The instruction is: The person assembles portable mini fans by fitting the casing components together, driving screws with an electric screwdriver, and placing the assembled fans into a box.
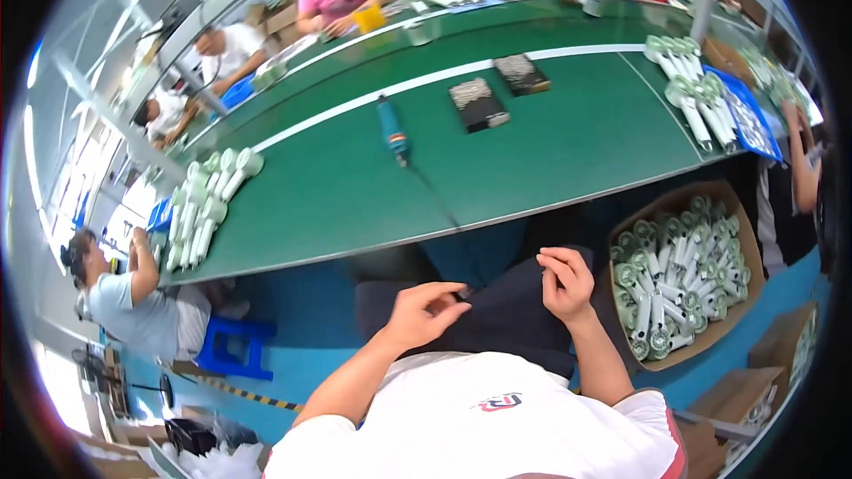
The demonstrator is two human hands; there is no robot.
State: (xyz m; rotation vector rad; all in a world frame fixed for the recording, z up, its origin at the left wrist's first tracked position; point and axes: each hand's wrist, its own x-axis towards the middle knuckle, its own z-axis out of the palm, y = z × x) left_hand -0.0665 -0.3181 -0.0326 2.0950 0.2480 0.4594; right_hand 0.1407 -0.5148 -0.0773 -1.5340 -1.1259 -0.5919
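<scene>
My left hand (428,314) is over my lap, thumb and fingertips pinched on a small dark piece (464,293) too small to name. My right hand (566,284) is raised a little to the right of it, its fingers curled and pressed together. Whatever may be between those fingertips is too small to make out. Both hands are on my side of the green table (355,204), apart from each other. On the tabletop lies a blue electric screwdriver (392,131), its dark cord running toward me. Beyond it are two black trays of small metal parts (479,106) (522,75).
A cardboard box (750,248) full of pale green-and-white handheld fan bodies stands at my right. More such bodies are stacked at the table's left end (206,204) and right end (697,93), by a blue tray (741,115). Co-workers sit around; one is by a blue stool (235,346).
</scene>
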